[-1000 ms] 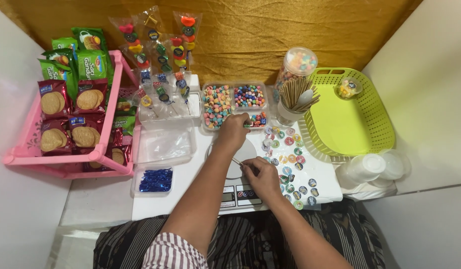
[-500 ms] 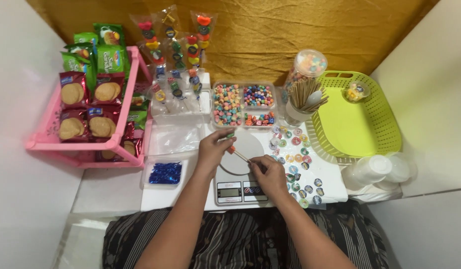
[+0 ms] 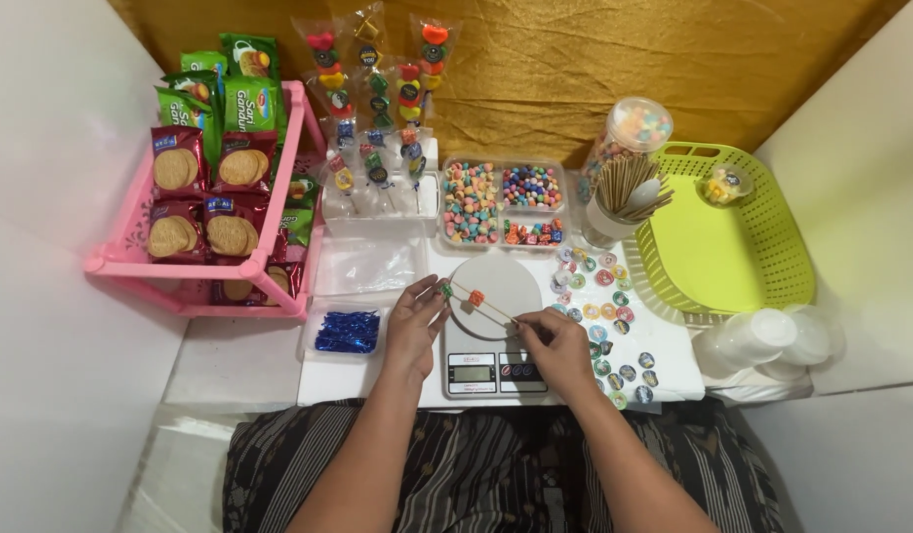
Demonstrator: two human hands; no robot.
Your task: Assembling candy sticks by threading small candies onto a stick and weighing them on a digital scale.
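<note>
Pinched in right hand: thin skewer over the scale, orange bead on it. Left hand fingertips pinch a green bead at its tip, hard to make out. Divided tray near desk's back edge holds mixed beads.

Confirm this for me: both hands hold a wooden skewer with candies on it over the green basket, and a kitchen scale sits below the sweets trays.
One thing is off: the head view shows the left hand and right hand holding the skewer over the kitchen scale, not the green basket, which lies to the right. The candies and the sweets trays are as you say.
</note>
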